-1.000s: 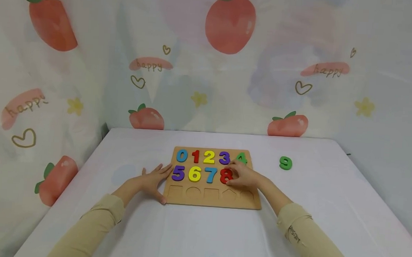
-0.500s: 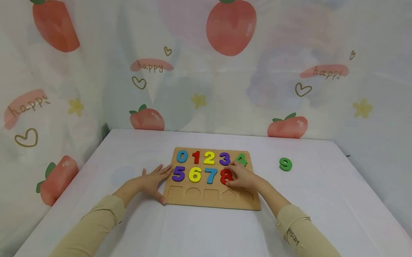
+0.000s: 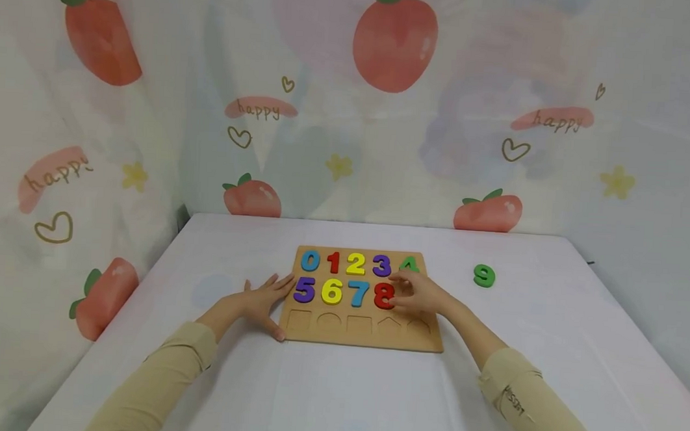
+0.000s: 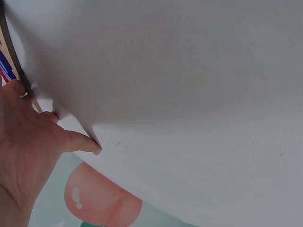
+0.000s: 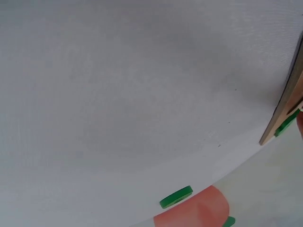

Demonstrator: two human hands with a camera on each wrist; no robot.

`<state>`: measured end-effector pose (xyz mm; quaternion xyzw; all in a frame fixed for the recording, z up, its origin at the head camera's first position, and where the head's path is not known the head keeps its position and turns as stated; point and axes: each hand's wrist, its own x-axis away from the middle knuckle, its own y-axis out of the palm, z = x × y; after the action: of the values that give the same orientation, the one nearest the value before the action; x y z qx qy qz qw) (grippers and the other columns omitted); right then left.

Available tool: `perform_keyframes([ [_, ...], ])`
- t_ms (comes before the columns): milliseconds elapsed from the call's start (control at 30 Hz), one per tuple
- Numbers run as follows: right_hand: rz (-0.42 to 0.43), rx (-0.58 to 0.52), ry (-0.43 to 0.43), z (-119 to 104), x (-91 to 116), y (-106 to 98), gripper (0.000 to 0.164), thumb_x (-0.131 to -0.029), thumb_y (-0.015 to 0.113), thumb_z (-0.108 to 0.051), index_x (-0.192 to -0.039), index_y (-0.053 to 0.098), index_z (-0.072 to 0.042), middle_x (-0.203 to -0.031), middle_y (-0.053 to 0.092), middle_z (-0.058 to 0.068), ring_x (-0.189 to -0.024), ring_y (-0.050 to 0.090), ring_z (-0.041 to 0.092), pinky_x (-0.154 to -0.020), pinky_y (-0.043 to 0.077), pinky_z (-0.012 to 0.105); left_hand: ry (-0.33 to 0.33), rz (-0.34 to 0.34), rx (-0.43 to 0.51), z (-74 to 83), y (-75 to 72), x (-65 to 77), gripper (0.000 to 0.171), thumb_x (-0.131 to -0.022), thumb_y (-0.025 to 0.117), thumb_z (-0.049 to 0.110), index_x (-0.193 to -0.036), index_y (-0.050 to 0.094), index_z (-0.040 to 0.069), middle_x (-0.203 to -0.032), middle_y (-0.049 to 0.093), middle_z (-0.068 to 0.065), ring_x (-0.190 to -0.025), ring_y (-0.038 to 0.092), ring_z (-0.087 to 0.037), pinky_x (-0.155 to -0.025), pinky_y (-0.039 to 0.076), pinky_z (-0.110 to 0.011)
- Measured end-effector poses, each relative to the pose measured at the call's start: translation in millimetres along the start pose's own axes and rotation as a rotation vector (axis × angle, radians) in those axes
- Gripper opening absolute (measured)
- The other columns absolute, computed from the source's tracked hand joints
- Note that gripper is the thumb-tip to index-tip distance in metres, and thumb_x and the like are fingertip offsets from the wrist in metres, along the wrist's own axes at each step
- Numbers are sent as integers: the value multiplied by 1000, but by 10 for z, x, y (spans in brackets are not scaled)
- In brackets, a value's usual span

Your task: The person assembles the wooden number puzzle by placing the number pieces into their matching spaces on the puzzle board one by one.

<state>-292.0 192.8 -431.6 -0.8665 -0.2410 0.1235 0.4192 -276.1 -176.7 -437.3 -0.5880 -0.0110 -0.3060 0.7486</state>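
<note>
A wooden number board (image 3: 338, 337) lies on the white table, with the coloured numerals 0 to 8 in two rows. My left hand (image 3: 263, 303) spreads its fingers along the board's left edge, thumb at the near corner. In the left wrist view that same hand (image 4: 28, 142) rests beside the board's rim. Just right of the red 8 (image 3: 384, 296) is my right hand (image 3: 419, 293), fingers bent but parted, nothing between them. It partly covers the green 4 (image 3: 409, 264) and hides the spot beside the 8. A loose green 9 (image 3: 484, 275) lies right of the board.
Along the board's near side runs a row of shallow shaped recesses (image 3: 359, 325). The tabletop (image 3: 335, 397) ends at a patterned cloth backdrop (image 3: 301, 154), which also rises at the left and right. In the right wrist view the green 9 (image 5: 176, 196) lies near the table's far edge.
My right hand has eased off the red 8 and drawn slightly to the right, so more of the numeral shows. The left hand stays at the board's edge. The head view has shifted a little.
</note>
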Motion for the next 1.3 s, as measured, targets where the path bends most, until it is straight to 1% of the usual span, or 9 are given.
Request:
perform_keyframes([
  [133, 47, 5, -29, 78, 59, -64, 42, -86, 68, -11, -121, 55, 7, -123, 59, 25, -116, 53, 43, -98, 43, 55, -16, -11, -4, 16, 14, -17, 122, -64, 78, 56, -153, 5, 17, -161, -5, -2, -146, -8, -35, -101, -4, -77],
  [233, 89, -2, -37, 105, 98, -123, 40, -86, 67, -11, -119, 57, 8, -121, 60, 26, -114, 53, 43, -97, 42, 57, -22, -7, -12, 26, 12, -15, 122, -64, 78, 56, -153, 5, 16, -161, -5, -2, -146, -7, -36, -101, -3, -77],
  [467, 187, 21, 4, 235, 200, -226, 39, -86, 68, -14, -117, 58, 7, -117, 62, 25, -110, 56, 41, -94, 46, 54, -13, 4, -13, 25, 1, -13, 123, -63, 79, 56, -153, 6, 16, -161, -4, -3, -146, -6, -37, -100, -2, -78],
  [600, 248, 39, 0, 354, 261, -285, 38, -85, 69, -11, -116, 58, 8, -116, 63, 25, -108, 57, 41, -92, 47, 53, -15, 8, -19, 16, 4, -9, 123, -63, 79, 57, -153, 6, 17, -161, -4, -2, -146, -6, -36, -100, -2, -77],
  [800, 312, 43, 25, 509, 391, -404, 38, -84, 70, -10, -116, 58, 9, -115, 62, 28, -107, 56, 43, -91, 46, 55, 17, 13, -2, 5, 10, 13, 122, -63, 79, 55, -153, 7, 15, -161, -3, -5, -146, -6, -38, -99, -3, -78],
  [933, 341, 49, 32, 605, 463, -480, 41, -84, 70, -10, -117, 57, 9, -116, 61, 29, -108, 54, 43, -93, 44, 56, 38, 17, 14, -6, 18, 43, 121, -64, 80, 54, -153, 8, 13, -161, -2, -7, -145, -5, -40, -98, -3, -79],
  [1067, 360, 80, 65, 684, 551, -591, 43, -84, 69, -9, -120, 55, 10, -120, 57, 31, -114, 50, 47, -97, 40, 59, 42, 28, 8, -27, 41, 26, 121, -63, 80, 55, -153, 8, 15, -161, -2, -4, -146, -6, -38, -98, -3, -79],
  [1167, 357, 117, 102, 730, 597, -682, 46, -84, 69, -11, -122, 54, 9, -125, 53, 32, -119, 45, 49, -100, 35, 60, 35, 29, -2, -41, 53, 1, 121, -63, 79, 56, -153, 7, 18, -161, -4, -1, -146, -7, -36, -99, -4, -78],
  [1300, 332, 131, 151, 779, 602, -778, 51, -85, 69, -15, -125, 50, 9, -130, 47, 33, -124, 39, 50, -102, 31, 62, 32, 33, 2, -53, 46, -13, 121, -63, 79, 56, -153, 7, 18, -161, -4, -1, -146, -7, -36, -99, -4, -78],
])
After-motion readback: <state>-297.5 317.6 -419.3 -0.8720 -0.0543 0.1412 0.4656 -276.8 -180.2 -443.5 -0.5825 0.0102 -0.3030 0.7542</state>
